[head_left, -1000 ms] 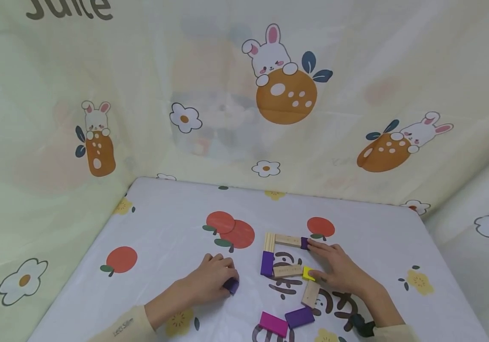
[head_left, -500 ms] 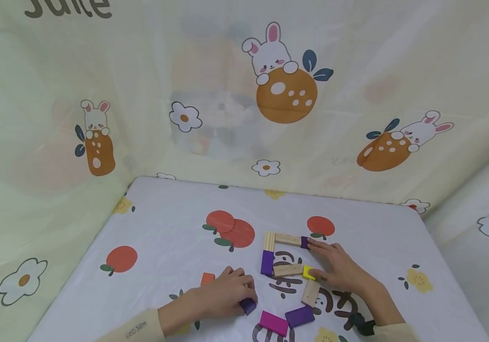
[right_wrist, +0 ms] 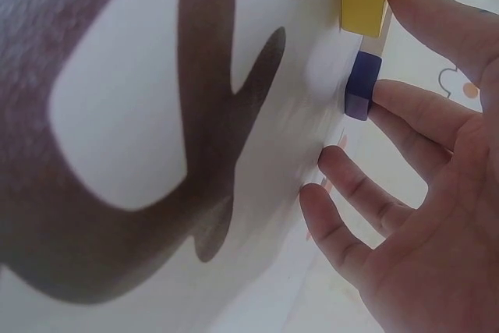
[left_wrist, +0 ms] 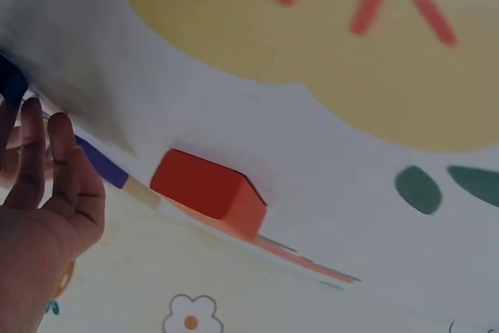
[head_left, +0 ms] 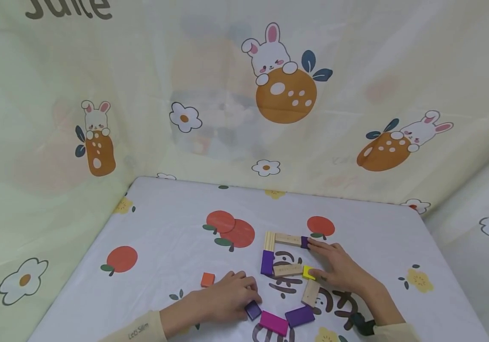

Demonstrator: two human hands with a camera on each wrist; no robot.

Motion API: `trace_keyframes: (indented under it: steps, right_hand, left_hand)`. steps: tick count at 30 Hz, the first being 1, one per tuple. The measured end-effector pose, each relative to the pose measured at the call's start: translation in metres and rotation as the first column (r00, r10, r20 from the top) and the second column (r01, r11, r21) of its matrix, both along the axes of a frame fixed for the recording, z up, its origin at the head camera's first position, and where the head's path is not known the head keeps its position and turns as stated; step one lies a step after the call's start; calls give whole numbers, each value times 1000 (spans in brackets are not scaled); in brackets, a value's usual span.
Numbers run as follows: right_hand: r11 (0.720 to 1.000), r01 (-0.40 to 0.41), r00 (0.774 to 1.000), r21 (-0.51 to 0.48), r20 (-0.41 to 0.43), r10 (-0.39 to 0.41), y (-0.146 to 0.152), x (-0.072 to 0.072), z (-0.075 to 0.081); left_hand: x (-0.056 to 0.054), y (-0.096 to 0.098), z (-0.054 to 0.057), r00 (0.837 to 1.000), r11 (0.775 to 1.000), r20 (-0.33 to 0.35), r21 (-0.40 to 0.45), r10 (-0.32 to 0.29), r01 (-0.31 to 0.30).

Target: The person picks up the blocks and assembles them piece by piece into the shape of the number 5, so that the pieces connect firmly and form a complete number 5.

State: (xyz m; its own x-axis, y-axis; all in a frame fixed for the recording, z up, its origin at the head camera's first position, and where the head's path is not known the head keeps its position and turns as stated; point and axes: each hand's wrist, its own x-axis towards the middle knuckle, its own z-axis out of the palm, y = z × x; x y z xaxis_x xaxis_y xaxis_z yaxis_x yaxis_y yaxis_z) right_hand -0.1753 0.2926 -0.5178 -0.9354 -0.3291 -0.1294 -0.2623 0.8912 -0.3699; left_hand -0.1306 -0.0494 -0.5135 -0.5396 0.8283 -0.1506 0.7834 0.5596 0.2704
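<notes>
In the head view my left hand (head_left: 232, 298) pinches a small dark purple block (head_left: 253, 310) at the left end of the pink block (head_left: 274, 324). The left wrist view has this block at its edge, partly cut off. My right hand (head_left: 343, 269) is spread, its thumb against a yellow block (head_left: 308, 272) and a fingertip against a small purple block (head_left: 304, 242). Both contacts show in the right wrist view, where the yellow block (right_wrist: 363, 5) sits above the purple block (right_wrist: 362, 85). The other fingers there are extended, touching neither block.
An orange block (head_left: 208, 280) lies alone behind the left forearm. Plain wooden blocks (head_left: 288, 270), a purple block (head_left: 267, 262) and another purple block (head_left: 299, 317) form a winding line with the others. The patterned tablecloth (head_left: 163, 228) meets hanging curtains behind.
My left hand has moved right and toward the near edge with the dark purple block, bringing it beside the pink one. The orange block has come into sight. My right hand stays put.
</notes>
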Motion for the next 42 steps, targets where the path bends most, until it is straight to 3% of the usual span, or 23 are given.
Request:
trace_keyframes:
  steps: [12, 17, 23, 28, 31, 37, 42]
  right_hand:
    - [1000, -8, 1000, -1, -22, 8, 1, -1, 0]
    - [1000, -6, 1000, -9, -19, 6, 1, 0, 1]
    - [1000, 1, 1000, -13, -10, -1, 0, 2, 2]
    - [1000, -1, 1000, -5, 0, 1, 0, 1, 1]
    - [1000, -2, 1000, -4, -1, 2, 0, 0, 1]
    - [1000, -4, 1000, -11, -15, 4, 1, -1, 1]
    - [1000, 2, 1000, -7, -5, -2, 1, 0, 0]
  left_hand:
    - [-3, -2, 9, 1000, 1000, -11, 0, 17, -17]
    - [-6, -14, 13, 994, 994, 21, 26, 109, -109]
    - [-17, -51, 28, 960, 958, 28, 65, 280, -281]
    - [-20, -78, 26, 918, 918, 137, 88, 373, -386]
    - [-18, -85, 25, 899, 904, 193, 97, 394, -417]
    - [-17, -89, 20, 880, 884, 241, 134, 409, -448]
    - [-22, -92, 12, 878, 882, 255, 144, 406, -450]
